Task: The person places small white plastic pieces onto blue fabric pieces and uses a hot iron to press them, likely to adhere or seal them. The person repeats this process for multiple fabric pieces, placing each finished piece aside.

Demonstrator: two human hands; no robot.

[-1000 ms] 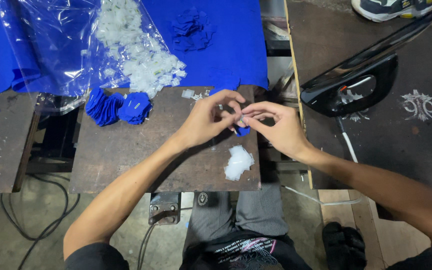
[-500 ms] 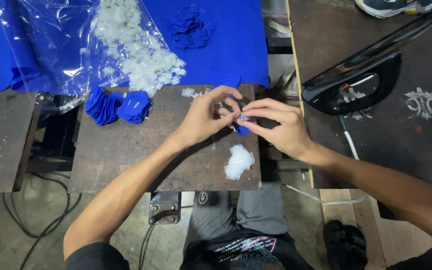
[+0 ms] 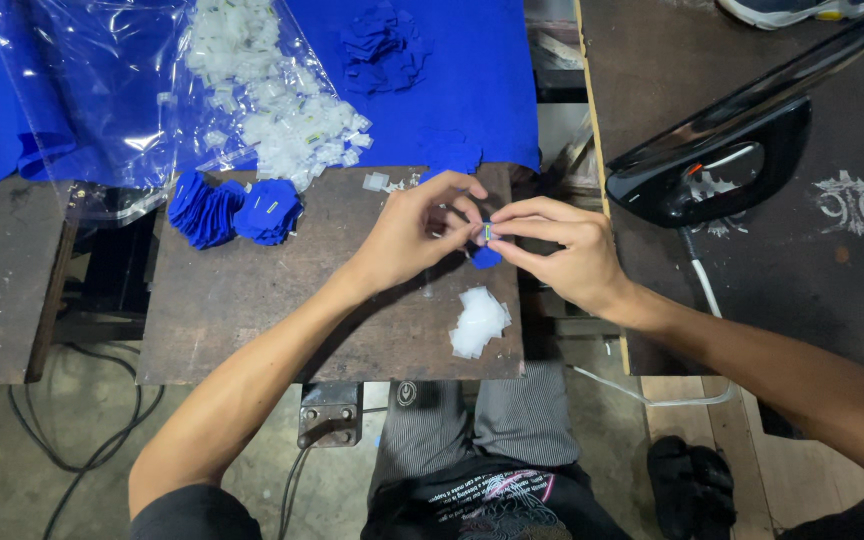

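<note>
My left hand (image 3: 414,232) and my right hand (image 3: 560,252) meet over the far right part of a small brown metal table (image 3: 252,310). Both pinch a small blue fabric piece (image 3: 485,254) with a tiny pale label at its top, held just above the table. A loose heap of white backing papers (image 3: 478,320) lies on the table below my hands. A row of finished blue fabric pieces (image 3: 235,209) lies at the table's far left.
A clear plastic bag of small white labels (image 3: 272,100) rests on blue cloth (image 3: 472,80) beyond the table, with more cut blue pieces (image 3: 384,45) on it. A black flat iron (image 3: 732,160) stands on the dark pad (image 3: 812,260) to the right. Cables (image 3: 72,440) run on the floor.
My hands stay together over the same spot. The fingers have shifted slightly on the small blue piece, and the label now shows between the fingertips.
</note>
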